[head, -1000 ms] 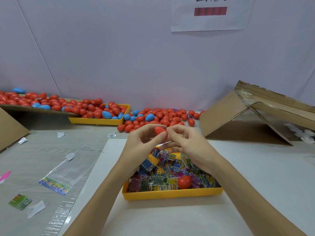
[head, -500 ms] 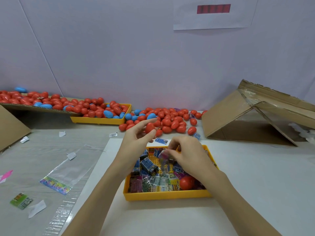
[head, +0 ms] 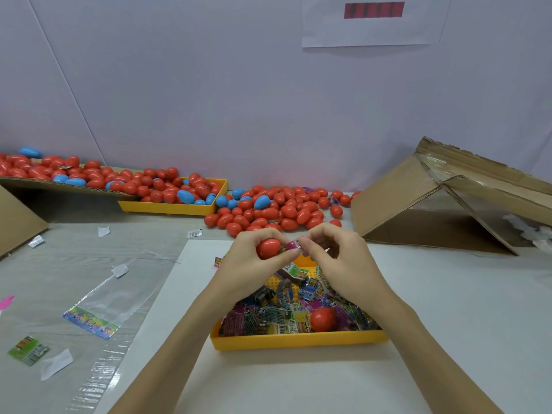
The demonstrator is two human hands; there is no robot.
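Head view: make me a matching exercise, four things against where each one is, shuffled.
Things
1. raised red plastic egg
2. small purple foil packet
3. red plastic egg nearest the camera
4. brown cardboard box

Places
A. in the yellow plastic tray
B. far right, tipped over
C. gripped by the left hand
D. pinched by the right hand

Pairs: 1-C, 2-D, 3-A, 4-B.

Yellow trays [head: 298, 340]: two. Red eggs [head: 268, 213]: one in the left hand [head: 248, 265], one in the near tray, the heap by the wall past counting. Blue eggs [head: 261, 201]: roughly a dozen. Toy packets [head: 268, 318]: one in the right hand [head: 343, 261], the rest uncounted.
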